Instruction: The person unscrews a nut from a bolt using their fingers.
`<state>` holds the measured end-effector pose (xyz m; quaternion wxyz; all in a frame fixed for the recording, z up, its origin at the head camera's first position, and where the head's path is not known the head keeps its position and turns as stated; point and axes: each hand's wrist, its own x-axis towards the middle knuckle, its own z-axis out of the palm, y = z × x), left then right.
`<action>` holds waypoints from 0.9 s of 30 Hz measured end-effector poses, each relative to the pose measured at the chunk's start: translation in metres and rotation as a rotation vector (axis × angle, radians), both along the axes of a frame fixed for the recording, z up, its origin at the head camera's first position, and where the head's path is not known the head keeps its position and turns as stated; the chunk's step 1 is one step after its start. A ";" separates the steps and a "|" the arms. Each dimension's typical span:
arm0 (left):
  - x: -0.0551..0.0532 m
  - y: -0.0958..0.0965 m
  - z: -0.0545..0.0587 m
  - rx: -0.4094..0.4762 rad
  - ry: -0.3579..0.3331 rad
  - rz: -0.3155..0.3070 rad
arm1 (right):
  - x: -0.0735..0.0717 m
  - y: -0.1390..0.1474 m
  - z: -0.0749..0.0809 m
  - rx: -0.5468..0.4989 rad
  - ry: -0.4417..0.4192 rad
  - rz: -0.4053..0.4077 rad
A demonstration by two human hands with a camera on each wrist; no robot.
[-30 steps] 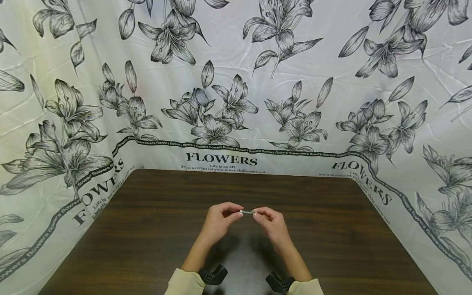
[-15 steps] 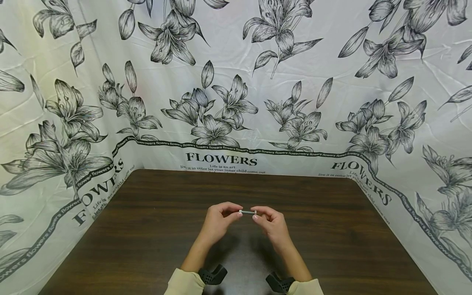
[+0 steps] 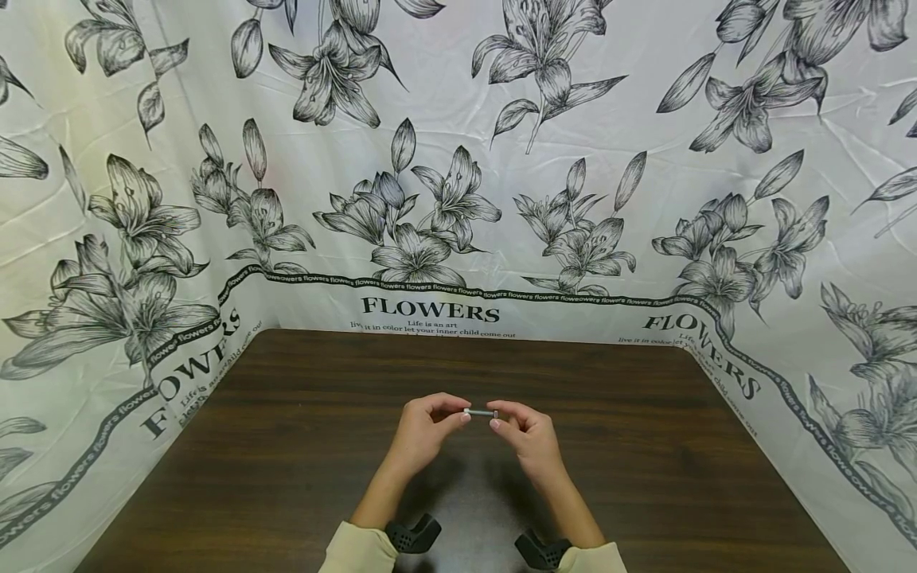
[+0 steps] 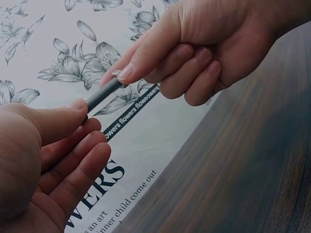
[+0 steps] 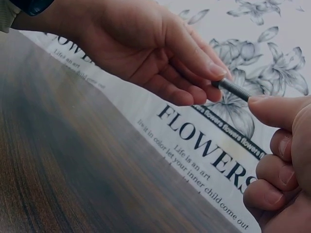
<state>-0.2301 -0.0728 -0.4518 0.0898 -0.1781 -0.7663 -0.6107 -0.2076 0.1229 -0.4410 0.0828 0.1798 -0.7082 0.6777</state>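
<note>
A grey threaded bolt [image 3: 481, 413] is held level above the table, between both hands. My left hand [image 3: 423, 431] pinches its left end between thumb and index finger. At the other end, my right hand [image 3: 533, 442] has thumb and index finger on the wider head. The left wrist view shows the threads of the bolt [image 4: 103, 96] between the two thumbs, with the head partly covered by the right thumb. In the right wrist view, a dark tip of the bolt [image 5: 234, 89] peeks out beneath the left thumb. The remaining right fingers are curled in; the left ones are loosely bent.
Below the hands lies a dark brown wooden table [image 3: 322, 382]. White cloth [image 3: 444, 306] printed with black lilies and lettering stands around its back and sides. A black band device [image 3: 415, 535] sits on the left wrist, and a similar device [image 3: 542, 549] on the right.
The right thumb and index finger have parted a little at the bolt's right end, so its head shows more. The left hand has stayed in place.
</note>
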 end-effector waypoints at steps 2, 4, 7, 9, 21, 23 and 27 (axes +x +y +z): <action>0.000 0.000 0.000 0.005 -0.001 0.003 | 0.000 0.000 0.000 0.000 0.004 0.000; 0.003 0.001 0.005 -0.002 -0.001 0.011 | 0.000 0.000 0.000 -0.003 0.011 0.005; 0.009 0.002 0.015 -0.015 -0.002 0.015 | -0.001 0.000 0.000 -0.006 0.016 0.013; 0.009 0.002 0.015 -0.014 -0.004 0.012 | -0.001 0.001 0.000 -0.009 0.012 0.016; 0.000 0.001 -0.001 -0.004 0.008 0.001 | -0.001 0.000 0.002 -0.020 -0.080 0.026; 0.000 0.002 0.000 -0.004 0.001 0.006 | 0.000 0.001 0.002 -0.023 -0.130 0.018; 0.003 0.004 0.004 -0.007 -0.001 0.010 | 0.000 0.001 0.002 -0.037 -0.225 0.008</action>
